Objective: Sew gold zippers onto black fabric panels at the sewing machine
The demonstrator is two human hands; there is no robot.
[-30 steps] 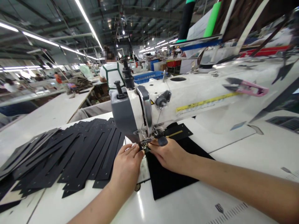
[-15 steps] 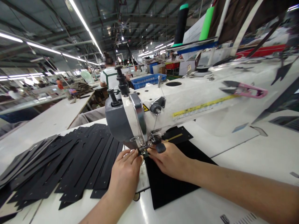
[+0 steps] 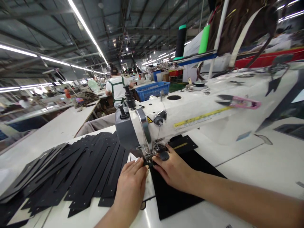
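Note:
A white and grey sewing machine (image 3: pixel 140 126) stands in front of me, its presser foot (image 3: pixel 148 159) down between my two hands. Under the foot and to its right lies a black fabric panel (image 3: pixel 171 202). A smaller black strip with a yellowish bar (image 3: pixel 181 146) is at the panel's far edge. My left hand (image 3: pixel 133 180) is closed at the left of the foot, fingers together on the panel's edge. My right hand (image 3: pixel 174 167) rests on the panel, fingers bent and gripping it beside the needle. Fingertips and needle point are partly hidden.
Several black slotted pieces (image 3: pixel 78 171) lie overlapped at the left of the table. Pink-handled thread snips (image 3: pixel 244 102) rest on the machine arm. Behind are thread cones (image 3: pixel 180 41), a blue crate (image 3: pixel 154 90) and a person in a white shirt (image 3: pixel 117 87).
The whole view has shifted, so the machine head and pieces appear slightly lower and to the right. Both hands stay by the presser foot, with little visible movement of the panel.

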